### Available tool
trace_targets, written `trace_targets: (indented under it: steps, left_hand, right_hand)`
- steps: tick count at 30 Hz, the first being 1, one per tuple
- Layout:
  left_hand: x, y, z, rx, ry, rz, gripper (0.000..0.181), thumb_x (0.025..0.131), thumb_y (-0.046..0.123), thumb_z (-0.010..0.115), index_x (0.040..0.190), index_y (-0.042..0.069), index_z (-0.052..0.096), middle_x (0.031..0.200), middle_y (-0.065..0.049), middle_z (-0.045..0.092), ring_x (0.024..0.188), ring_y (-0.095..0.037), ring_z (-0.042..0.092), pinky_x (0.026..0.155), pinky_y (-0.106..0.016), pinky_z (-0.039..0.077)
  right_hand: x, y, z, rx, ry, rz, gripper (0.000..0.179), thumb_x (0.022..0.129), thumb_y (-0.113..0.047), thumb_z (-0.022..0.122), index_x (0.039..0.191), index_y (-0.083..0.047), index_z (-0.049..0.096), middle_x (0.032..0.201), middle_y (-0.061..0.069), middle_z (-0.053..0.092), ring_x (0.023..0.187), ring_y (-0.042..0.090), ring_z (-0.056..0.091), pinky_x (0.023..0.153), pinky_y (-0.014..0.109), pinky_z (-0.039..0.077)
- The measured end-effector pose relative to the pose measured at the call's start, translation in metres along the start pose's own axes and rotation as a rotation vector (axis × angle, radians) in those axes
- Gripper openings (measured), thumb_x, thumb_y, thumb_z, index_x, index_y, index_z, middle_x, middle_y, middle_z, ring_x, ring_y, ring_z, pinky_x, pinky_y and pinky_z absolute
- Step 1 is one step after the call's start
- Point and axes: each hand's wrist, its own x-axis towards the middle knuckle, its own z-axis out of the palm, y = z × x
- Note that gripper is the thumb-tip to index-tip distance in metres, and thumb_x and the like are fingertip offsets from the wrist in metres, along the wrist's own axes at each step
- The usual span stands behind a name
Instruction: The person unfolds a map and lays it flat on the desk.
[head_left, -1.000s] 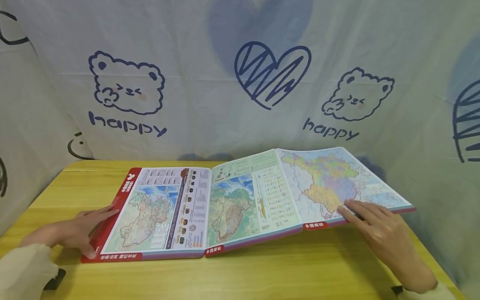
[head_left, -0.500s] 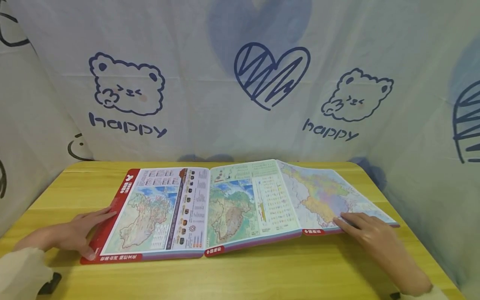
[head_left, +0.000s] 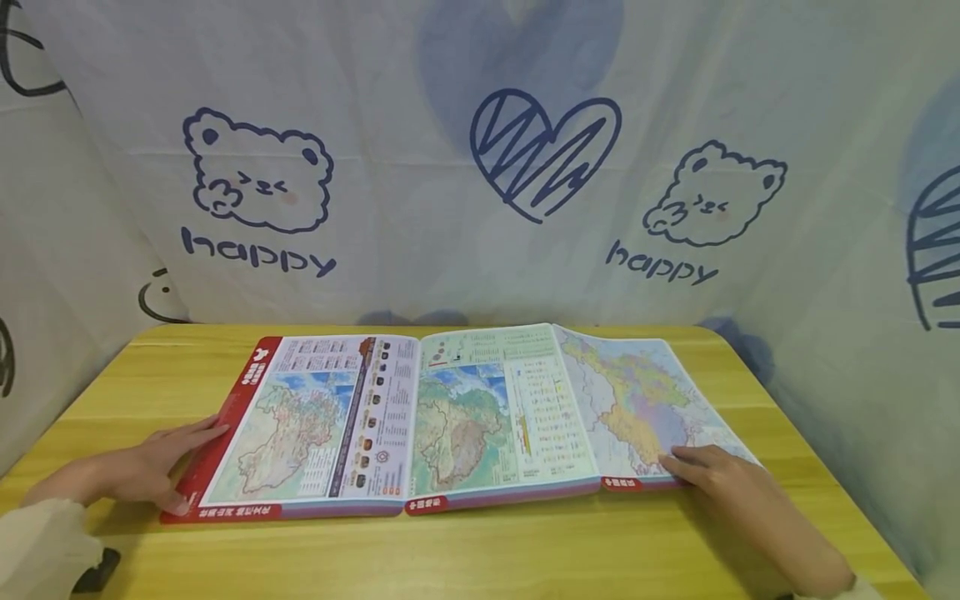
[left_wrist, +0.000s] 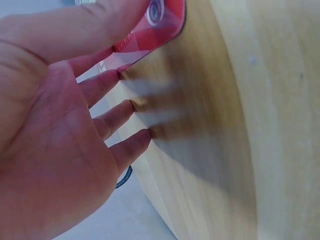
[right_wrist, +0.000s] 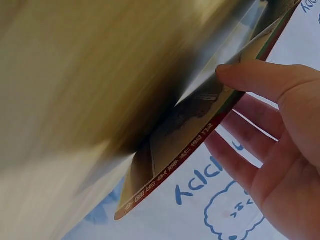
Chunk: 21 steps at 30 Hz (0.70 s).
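Observation:
A fold-out map (head_left: 472, 433) lies across the table with three printed panels showing. Its left panel, edged in red, is flat, while the middle and right panels slope, their shared fold raised. My left hand (head_left: 142, 467) rests at the red left edge, thumb on the near corner, fingers spread. In the left wrist view, the fingertips of that left hand (left_wrist: 65, 135) reach the table beside the red corner. My right hand (head_left: 738, 496) pinches the right panel's near edge. The right wrist view shows the thumb of my right hand (right_wrist: 285, 130) against the panel's underside, fingers on the other face.
The map lies on a yellow wood-grain table (head_left: 480, 554), with bare wood in front of it. Behind and at both sides hangs a pale curtain (head_left: 405, 250) printed with bears and hearts.
The right panel has come down toward the table and a little left, my right hand lowering with it. The middle panel has sunk slightly. My left hand has hardly moved.

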Motion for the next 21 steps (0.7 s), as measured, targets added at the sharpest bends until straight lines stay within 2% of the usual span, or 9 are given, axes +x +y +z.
trace_targets:
  steps: [2, 5, 7, 9, 11, 12, 14, 16, 21]
  left_hand:
    - [-0.002, 0.0, 0.002, -0.009, 0.012, 0.008, 0.111, 0.064, 0.028, 0.086, 0.145, -0.012, 0.022, 0.143, -0.04, 0.013, 0.121, -0.062, 0.017, 0.094, -0.073, 0.03]
    - [-0.004, -0.001, 0.003, -0.024, 0.027, 0.023, 0.11, 0.064, 0.027, 0.086, 0.145, -0.012, 0.022, 0.144, -0.04, 0.012, 0.122, -0.062, 0.017, 0.095, -0.074, 0.028]
    - [-0.005, -0.002, 0.004, -0.03, 0.033, 0.03, 0.109, 0.065, 0.026, 0.086, 0.145, -0.012, 0.022, 0.144, -0.04, 0.012, 0.122, -0.062, 0.017, 0.095, -0.074, 0.028]
    - [-0.004, -0.002, 0.003, -0.032, 0.035, 0.032, 0.108, 0.065, 0.025, 0.086, 0.145, -0.012, 0.023, 0.144, -0.04, 0.012, 0.122, -0.062, 0.017, 0.095, -0.074, 0.029]
    - [-0.004, -0.002, 0.003, -0.034, 0.034, 0.031, 0.108, 0.065, 0.025, 0.086, 0.145, -0.013, 0.023, 0.144, -0.04, 0.012, 0.122, -0.062, 0.017, 0.095, -0.073, 0.029]
    - [-0.004, -0.002, 0.003, -0.033, 0.034, 0.028, 0.108, 0.066, 0.026, 0.086, 0.145, -0.013, 0.023, 0.144, -0.04, 0.013, 0.122, -0.062, 0.017, 0.095, -0.073, 0.03]
    - [-0.004, -0.002, 0.003, -0.03, 0.034, 0.028, 0.108, 0.066, 0.026, 0.085, 0.145, -0.013, 0.023, 0.144, -0.041, 0.013, 0.122, -0.062, 0.017, 0.095, -0.072, 0.031]
    - [-0.005, -0.002, 0.003, -0.03, 0.033, 0.03, 0.108, 0.066, 0.026, 0.085, 0.144, -0.013, 0.023, 0.143, -0.041, 0.014, 0.122, -0.062, 0.018, 0.094, -0.071, 0.033]
    - [-0.004, -0.001, 0.002, -0.064, 0.007, 0.007, 0.104, 0.069, 0.022, 0.084, 0.144, -0.015, 0.023, 0.142, -0.042, 0.014, 0.121, -0.062, 0.019, 0.094, -0.07, 0.034]
  right_hand:
    - [-0.001, 0.0, 0.003, 0.011, 0.001, 0.001, 0.075, 0.102, -0.036, 0.007, 0.098, -0.004, 0.075, 0.095, 0.013, 0.069, 0.079, 0.029, 0.065, 0.06, 0.04, 0.055]
    - [-0.002, 0.0, 0.005, 0.016, -0.009, 0.008, 0.076, 0.102, -0.04, 0.008, 0.099, -0.005, 0.076, 0.096, 0.012, 0.069, 0.079, 0.029, 0.066, 0.061, 0.04, 0.055]
    - [-0.003, -0.001, 0.005, 0.01, -0.032, 0.02, 0.048, 0.104, -0.032, 0.036, 0.1, -0.006, 0.076, 0.097, 0.012, 0.069, 0.081, 0.029, 0.066, 0.063, 0.041, 0.056]
    - [-0.003, -0.003, 0.004, 0.009, -0.061, 0.037, 0.034, 0.101, -0.028, 0.049, 0.101, -0.006, 0.075, 0.098, 0.013, 0.069, 0.082, 0.029, 0.066, 0.064, 0.041, 0.055]
    - [-0.003, -0.005, 0.001, 0.014, -0.124, 0.081, 0.018, 0.087, -0.016, 0.071, 0.102, -0.006, 0.075, 0.099, 0.013, 0.069, 0.084, 0.03, 0.066, 0.065, 0.042, 0.056]
    - [-0.002, -0.007, 0.0, 0.017, -0.166, 0.111, 0.024, 0.079, -0.01, 0.077, 0.103, -0.006, 0.075, 0.1, 0.013, 0.068, 0.085, 0.03, 0.066, 0.066, 0.042, 0.055]
    - [-0.002, -0.009, -0.002, 0.034, -0.238, 0.16, 0.022, 0.083, -0.011, 0.076, 0.105, -0.006, 0.074, 0.101, 0.014, 0.068, 0.087, 0.031, 0.066, 0.067, 0.043, 0.055]
    - [-0.002, -0.011, -0.004, 0.045, -0.301, 0.201, 0.033, 0.073, -0.004, 0.081, 0.106, -0.006, 0.074, 0.102, 0.014, 0.068, 0.089, 0.032, 0.066, 0.069, 0.044, 0.055]
    - [-0.004, -0.009, -0.005, 0.064, -0.287, 0.203, 0.034, 0.072, 0.002, 0.079, 0.105, -0.005, 0.073, 0.102, 0.014, 0.068, 0.088, 0.032, 0.066, 0.07, 0.044, 0.055]
